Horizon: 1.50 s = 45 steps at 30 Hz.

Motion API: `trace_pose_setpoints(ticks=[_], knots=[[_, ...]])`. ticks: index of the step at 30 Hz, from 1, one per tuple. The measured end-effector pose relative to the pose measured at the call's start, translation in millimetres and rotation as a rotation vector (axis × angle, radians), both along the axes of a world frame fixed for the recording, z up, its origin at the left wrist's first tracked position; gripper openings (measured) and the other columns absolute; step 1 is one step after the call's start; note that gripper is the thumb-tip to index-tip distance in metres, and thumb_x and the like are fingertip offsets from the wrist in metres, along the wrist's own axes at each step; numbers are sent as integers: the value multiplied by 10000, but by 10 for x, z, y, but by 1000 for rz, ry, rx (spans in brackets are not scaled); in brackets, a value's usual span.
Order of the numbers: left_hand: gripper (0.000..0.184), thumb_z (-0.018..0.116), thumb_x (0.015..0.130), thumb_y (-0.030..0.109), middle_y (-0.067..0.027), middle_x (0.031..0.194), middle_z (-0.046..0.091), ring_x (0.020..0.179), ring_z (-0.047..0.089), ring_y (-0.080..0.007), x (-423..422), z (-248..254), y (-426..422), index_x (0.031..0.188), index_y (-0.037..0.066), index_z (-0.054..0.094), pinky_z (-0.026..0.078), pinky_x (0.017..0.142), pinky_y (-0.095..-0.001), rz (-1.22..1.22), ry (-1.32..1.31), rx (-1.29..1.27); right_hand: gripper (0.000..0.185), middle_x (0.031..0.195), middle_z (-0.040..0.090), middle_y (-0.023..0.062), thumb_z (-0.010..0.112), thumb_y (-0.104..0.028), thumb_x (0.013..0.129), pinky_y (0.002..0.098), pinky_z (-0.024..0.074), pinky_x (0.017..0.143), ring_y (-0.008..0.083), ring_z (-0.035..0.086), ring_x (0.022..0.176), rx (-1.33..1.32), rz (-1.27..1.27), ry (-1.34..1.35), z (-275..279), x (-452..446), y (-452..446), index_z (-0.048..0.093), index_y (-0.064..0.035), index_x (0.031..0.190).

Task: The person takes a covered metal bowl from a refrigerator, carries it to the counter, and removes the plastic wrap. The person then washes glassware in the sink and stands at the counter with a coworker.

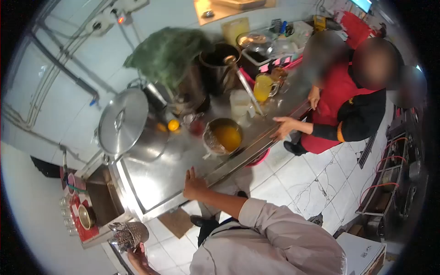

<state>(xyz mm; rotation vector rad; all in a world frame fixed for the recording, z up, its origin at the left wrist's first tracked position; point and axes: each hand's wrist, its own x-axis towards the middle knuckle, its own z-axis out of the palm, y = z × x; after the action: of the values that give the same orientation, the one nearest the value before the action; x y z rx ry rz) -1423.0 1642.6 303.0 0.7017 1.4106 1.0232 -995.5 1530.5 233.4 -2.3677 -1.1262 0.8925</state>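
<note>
At the lower left, my left hand (139, 257) is wrapped round a perforated metal canister (139, 232). The canister is tilted, with shiny metal pieces at its far end that I cannot make out clearly. My right hand (195, 185) reaches over the front edge of the steel counter (153, 185), fingers stretched out and holding nothing. Beyond it stands a pot (228, 137) of yellow-orange liquid, with clear plastic film at its side. A large lidded steel pot (123, 121) is farther back on the left.
A co-worker in a red apron (327, 117) stands at the counter's right. A ladle (245, 85), a yellow jug (263, 88) and a green bag (167, 52) are at the back. A sink (107, 197) and glasses (67, 213) are on the left.
</note>
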Motion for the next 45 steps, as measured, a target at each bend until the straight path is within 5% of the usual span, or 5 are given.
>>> trace_pose_setpoints(ticks=[15, 25, 27, 37, 45], knots=[[527, 486, 965, 441, -145, 981, 651, 543, 556, -173, 1785, -359, 196, 1245, -5, 505, 488, 495, -271, -621, 173, -114, 747, 1565, 107, 283, 424, -224, 855, 442, 482, 935, 384, 576, 1160, -80, 47, 81, 412, 270, -612, 165, 74, 1488], [462, 515, 928, 285, -257, 1076, 603, 846, 671, -360, 1979, -282, 128, 1198, -90, 507, 604, 723, -422, -756, -69, 103, 836, 1561, 177, 249, 510, -318, 841, 460, 441, 1003, 336, 510, 1259, -23, 3, 132, 329, 163, -543, 145, 48, 1498], [574, 540, 938, 425, -145, 964, 655, 530, 592, -130, 2294, 151, -288, 1239, -60, 486, 526, 533, -220, -583, -101, 86, 820, 1554, 194, 255, 503, -327, 847, 468, 435, 1012, 356, 476, 1289, -33, -13, 125, 409, 164, -534, 162, 51, 1491], [434, 513, 895, 208, -266, 1040, 609, 796, 675, -394, 2089, 72, -189, 1202, -98, 494, 607, 678, -494, -690, -211, -100, 714, 1502, 302, 279, 447, -332, 887, 457, 421, 1030, 388, 497, 1260, -13, -36, 92, 323, 90, -675, 268, 72, 1448], [402, 476, 881, 171, -257, 1002, 651, 821, 692, -358, 2336, 482, -322, 1135, -134, 542, 618, 687, -447, -1147, -40, 9, 795, 1136, 632, 134, 503, -613, 873, 370, 489, 636, 186, 620, 739, 302, -334, 688, 325, 167, -1273, 372, -104, 1470]])
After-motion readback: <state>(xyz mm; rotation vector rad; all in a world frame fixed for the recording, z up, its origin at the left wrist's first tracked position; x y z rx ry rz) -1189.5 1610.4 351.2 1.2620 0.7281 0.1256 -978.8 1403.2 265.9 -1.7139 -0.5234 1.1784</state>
